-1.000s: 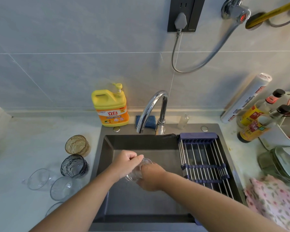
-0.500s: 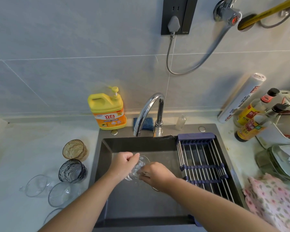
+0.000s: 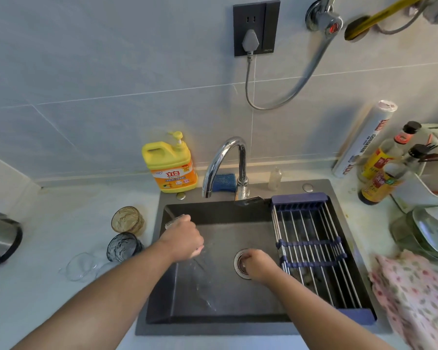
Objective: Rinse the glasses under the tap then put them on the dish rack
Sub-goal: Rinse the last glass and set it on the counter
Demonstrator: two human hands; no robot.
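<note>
Gripping a clear glass [image 3: 174,220] in your left hand [image 3: 183,239] over the left side of the sink [image 3: 213,314], you seem to be tipping out rinse water. Your right hand [image 3: 257,265] hangs curled above the drain [image 3: 239,261]; whether it pinches anything, I cannot tell. Next, carry the glass across to the dish rack [image 3: 311,243] and set it down gently; other glasses [image 3: 128,219] wait on the counter [image 3: 61,223]
</note>
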